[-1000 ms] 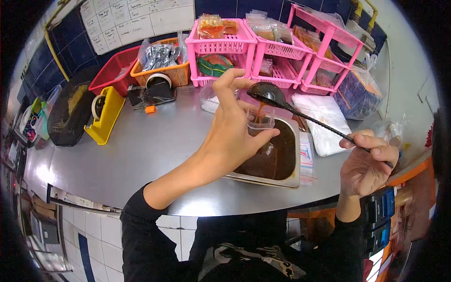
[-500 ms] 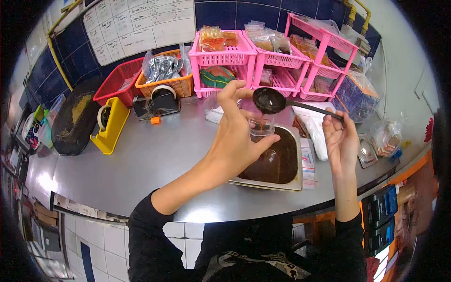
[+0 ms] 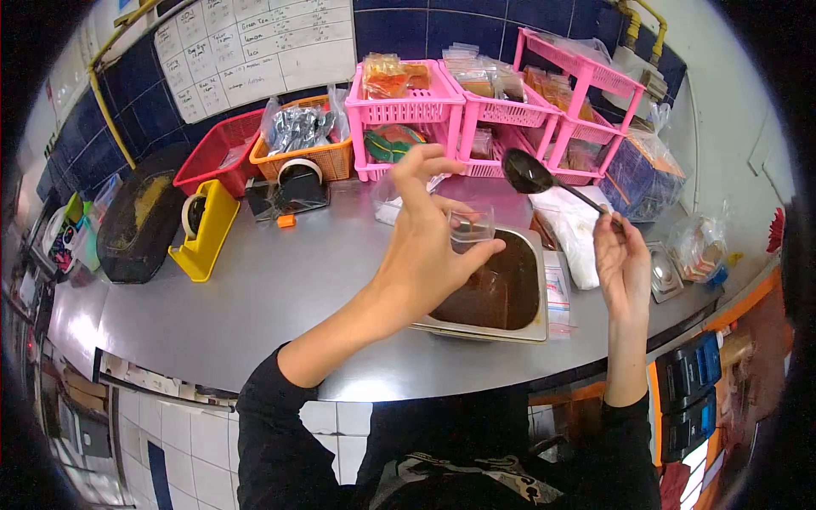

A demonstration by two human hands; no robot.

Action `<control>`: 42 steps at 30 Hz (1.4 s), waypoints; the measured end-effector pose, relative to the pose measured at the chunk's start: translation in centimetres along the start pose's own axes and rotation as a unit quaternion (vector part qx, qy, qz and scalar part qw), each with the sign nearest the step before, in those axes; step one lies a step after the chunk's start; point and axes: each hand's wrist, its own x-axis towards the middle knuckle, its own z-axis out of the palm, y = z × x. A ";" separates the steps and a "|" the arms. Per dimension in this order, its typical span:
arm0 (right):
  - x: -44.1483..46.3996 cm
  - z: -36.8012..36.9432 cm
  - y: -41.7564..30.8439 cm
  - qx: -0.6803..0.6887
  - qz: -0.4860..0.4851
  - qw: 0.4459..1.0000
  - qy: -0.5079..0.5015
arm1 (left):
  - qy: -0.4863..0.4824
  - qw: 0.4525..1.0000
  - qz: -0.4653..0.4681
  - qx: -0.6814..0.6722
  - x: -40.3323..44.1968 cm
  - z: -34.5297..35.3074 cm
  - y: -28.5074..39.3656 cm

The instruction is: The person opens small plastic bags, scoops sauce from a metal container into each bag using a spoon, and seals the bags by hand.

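My left hand [image 3: 416, 234] grips a small clear plastic cup [image 3: 473, 228] between thumb and fingers, above a steel pan [image 3: 541, 293] of dark brown sauce [image 3: 484, 293]. Whether the cup has any sauce inside is hard to make out. A black ladle [image 3: 529, 173] is in my right hand [image 3: 625, 268], pinched near the end of its handle. Its bowl looks dark and wet, raised to the upper right of the cup and apart from it.
Behind the pan stand pink racks [image 3: 408, 110] of bagged goods. Orange [image 3: 323, 157] and red [image 3: 200, 170] baskets and a yellow tape dispenser [image 3: 208, 242] occupy the left side. Right of the pan lie a white cloth [image 3: 574, 238], plastic bags [image 3: 557, 297] and a metal lid [image 3: 665, 272].
The ladle has moved right, from just over the cup to a spot away from it, and my right hand has shifted slightly right. My left hand keeps the cup nearly in place.
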 end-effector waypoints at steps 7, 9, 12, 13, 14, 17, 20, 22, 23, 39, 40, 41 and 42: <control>-3.7 -0.7 0.2 -0.466 -0.092 0.876 -0.079 | 0.028 1.000 -0.003 -0.003 0.6 -1.1 1.1; -4.5 1.6 3.1 -0.621 -0.270 0.734 -0.054 | 0.021 0.999 -0.016 -0.028 0.6 -1.0 1.3; -5.6 4.7 5.1 -0.744 -0.476 0.465 -0.065 | 0.015 0.996 -0.023 -0.087 0.4 -0.7 1.6; -5.9 5.5 5.5 -0.752 -0.519 0.392 -0.106 | 0.013 0.993 -0.027 -0.112 0.3 -0.5 1.6; -6.1 6.3 6.2 -0.752 -0.521 0.392 -0.102 | 0.009 0.990 -0.031 -0.136 0.2 -0.3 1.7; -6.1 7.7 8.2 -0.743 -0.428 0.468 -0.213 | 0.004 0.980 -0.043 -0.196 -0.3 0.0 2.6; -4.8 7.4 9.2 -0.716 -0.422 0.500 -0.244 | -0.005 0.983 -0.009 -0.185 -0.5 0.0 2.9; -4.4 7.2 9.3 -0.668 -0.404 0.601 -0.171 | -0.001 0.980 -0.001 -0.200 -0.3 -0.3 3.1; -4.3 7.2 9.1 -0.642 -0.368 0.651 -0.171 | 0.011 0.968 -0.032 -0.250 -0.1 -0.5 3.1; -5.1 7.7 8.5 -0.530 -0.236 0.795 -0.179 | -0.028 0.931 -0.159 -0.326 -0.1 -0.3 1.7; -5.1 7.5 8.5 -0.530 -0.234 0.795 -0.179 | -0.027 0.931 -0.160 -0.326 -0.2 -0.1 2.0; -5.0 7.3 8.4 -0.527 -0.239 0.794 -0.185 | -0.031 0.936 -0.144 -0.321 -0.1 0.0 2.4; -4.9 7.2 8.2 -0.524 -0.244 0.794 -0.190 | -0.037 0.939 -0.128 -0.316 -0.2 0.2 2.7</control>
